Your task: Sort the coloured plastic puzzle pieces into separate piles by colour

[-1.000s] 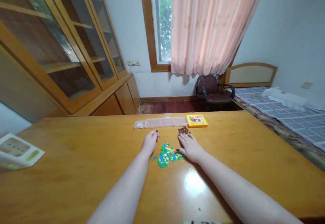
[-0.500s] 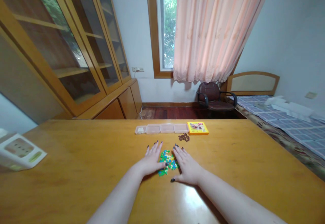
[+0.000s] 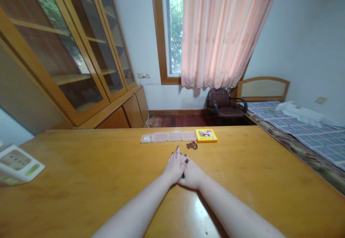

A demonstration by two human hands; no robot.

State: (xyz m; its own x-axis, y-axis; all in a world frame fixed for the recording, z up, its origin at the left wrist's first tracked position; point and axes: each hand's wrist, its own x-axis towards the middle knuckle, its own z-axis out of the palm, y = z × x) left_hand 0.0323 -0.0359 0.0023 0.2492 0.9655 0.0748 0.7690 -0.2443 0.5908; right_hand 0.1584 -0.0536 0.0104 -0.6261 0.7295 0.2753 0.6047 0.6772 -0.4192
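My left hand [image 3: 173,168] and my right hand [image 3: 193,174] meet over the pile of small coloured pieces on the desk. The left fingers are stretched out and lie partly across the right hand, whose fingers are partly covered. Only a few green pieces [image 3: 172,186] show below the left hand. The other pieces are hidden under the palms. Just beyond my fingertips lies a small heap of brown pieces [image 3: 192,145]. Behind it are a row of clear plastic compartments [image 3: 175,136] and a flat yellow box [image 3: 206,136] with a printed picture.
The wooden desk [image 3: 107,166] spreads across the foreground. A white and green container [image 3: 21,164] stands at its left edge. Farther off are a glass-door cabinet [image 3: 81,51], a brown armchair [image 3: 223,103] and a bed [image 3: 296,123].
Both hands have moved inward from either side of the coloured pieces and now overlap, covering the pile. The view has shifted slightly.
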